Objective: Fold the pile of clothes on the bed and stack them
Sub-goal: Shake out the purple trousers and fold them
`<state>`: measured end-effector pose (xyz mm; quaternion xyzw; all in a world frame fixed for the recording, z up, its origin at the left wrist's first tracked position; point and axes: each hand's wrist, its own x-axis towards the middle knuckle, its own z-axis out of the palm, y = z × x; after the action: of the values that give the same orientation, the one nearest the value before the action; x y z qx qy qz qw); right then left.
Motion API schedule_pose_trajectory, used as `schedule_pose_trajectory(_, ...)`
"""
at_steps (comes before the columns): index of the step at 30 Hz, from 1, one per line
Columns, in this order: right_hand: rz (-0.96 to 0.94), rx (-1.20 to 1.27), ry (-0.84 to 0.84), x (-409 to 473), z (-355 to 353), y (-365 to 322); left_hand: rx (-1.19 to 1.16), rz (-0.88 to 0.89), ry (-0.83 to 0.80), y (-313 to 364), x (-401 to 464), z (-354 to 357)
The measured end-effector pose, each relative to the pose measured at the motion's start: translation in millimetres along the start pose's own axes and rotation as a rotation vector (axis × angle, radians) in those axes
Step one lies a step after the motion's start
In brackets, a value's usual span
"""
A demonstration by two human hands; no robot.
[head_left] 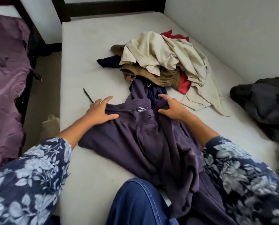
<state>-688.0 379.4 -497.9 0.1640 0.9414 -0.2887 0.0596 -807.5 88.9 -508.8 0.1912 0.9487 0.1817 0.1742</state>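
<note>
On the bed (90,46), a bare pale mattress, a dark purple hoodie (145,143) lies spread in front of the person, collar and label facing up and its lower part trailing off the near edge beside a knee. Beyond it, its hood touching their edge, sits the unfolded pile of clothes (164,62): cream, olive, red and navy pieces heaped loosely. A dark grey garment (262,104) lies apart at the right edge. The left hand (99,111) presses flat on the hoodie's left shoulder, fingers spread and straight; the right hand (173,108) rests on the right shoulder with fingers loosely bent, seemingly gathering a little cloth. A thin black stick (88,95) lies just beside the left hand. The hoodie looks thick, soft and limp, fairly heavy for cloth; it should hold best at shoulder seams and hem.
</note>
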Motion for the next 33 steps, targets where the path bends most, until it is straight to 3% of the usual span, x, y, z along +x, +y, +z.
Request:
schedule_pose_trajectory(2,0.006,-0.077,-0.106,5.9,-3.3,-0.4,0.031,0.018,-0.089,-6.8,7.9,-0.5)
schedule_pose_trajectory(5,0.019,-0.165,-0.202,11.8,-7.0,-2.7,0.041,0.053,-0.088,-5.0,12.6,-0.4)
schedule_pose_trajectory(9,0.036,-0.235,-0.100,4.5,-23.2,0.5,0.138,0.087,-0.087,2.0,9.5,-14.0)
schedule_pose_trajectory(12,0.075,-0.233,-0.017,-14.0,-45.4,9.0,0.057,0.129,-0.114,5.5,-5.4,-28.0)
schedule_pose_trajectory(16,0.093,-0.255,-0.065,-42.1,-56.2,21.9,0.144,0.380,-0.089,26.0,-36.9,-35.6)
schedule_pose_trajectory(21,0.041,-0.162,0.281,-79.6,-79.5,19.0,0.224,0.544,0.127,62.2,-77.5,-82.8)
schedule_pose_trajectory(23,-0.009,-0.125,0.319,-91.9,-104.5,10.1,0.241,0.589,0.207,76.7,-91.8,-111.2)
schedule_pose_trajectory(26,-0.111,-0.089,0.193,-113.5,-152.8,-3.5,0.290,0.652,0.294,102.1,-114.2,-152.2)
schedule_pose_trajectory(30,-0.157,-0.448,-0.077,-152.7,-197.7,-22.6,0.337,0.705,0.231,136.7,-152.7,-186.6)
schedule_pose_trajectory(33,-0.083,-0.644,-0.117,-185.5,-217.1,-38.6,0.525,0.699,0.138,160.0,-172.1,-193.4)
